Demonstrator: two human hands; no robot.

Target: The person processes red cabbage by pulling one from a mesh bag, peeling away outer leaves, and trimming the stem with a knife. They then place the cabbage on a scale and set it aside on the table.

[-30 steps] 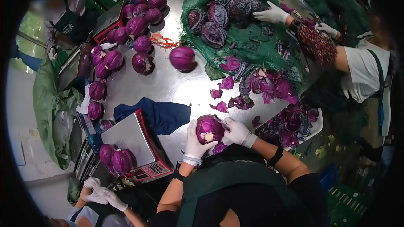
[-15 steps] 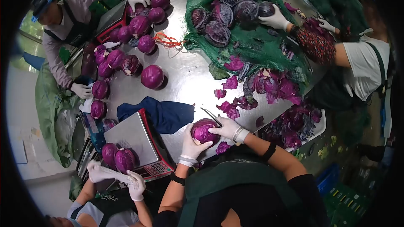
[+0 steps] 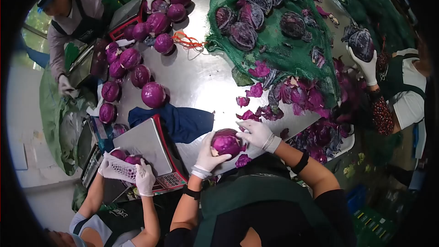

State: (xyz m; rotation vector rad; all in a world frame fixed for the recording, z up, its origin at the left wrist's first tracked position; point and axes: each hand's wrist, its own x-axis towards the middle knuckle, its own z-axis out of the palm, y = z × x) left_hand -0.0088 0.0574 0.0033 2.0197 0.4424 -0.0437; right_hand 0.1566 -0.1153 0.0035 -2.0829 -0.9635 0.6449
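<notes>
A purple cabbage [image 3: 226, 142] is held just over the near edge of the metal table. My left hand [image 3: 208, 155], in a white glove, is wrapped round its left and lower side. To the right of the cabbage is my right hand [image 3: 259, 136], also gloved, its fingers close to but apart from the cabbage. A short dark piece of the knife shows by its thumb and forefinger; most of it is hidden. A torn purple leaf [image 3: 243, 160] lies just below the cabbage.
On the metal table [image 3: 196, 77] are several cabbages, a blue cloth [image 3: 178, 123], a scale [image 3: 146, 148] and a green net [image 3: 279, 55] with cabbages. Trimmed leaves fill a white tray [image 3: 345, 144]. Co-workers stand left and right; one stretches a white net sleeve [image 3: 121, 169].
My right hand has moved off the cabbage to the right, and the knife has turned mostly out of sight. The co-worker on the right has lifted a cabbage away from the green net.
</notes>
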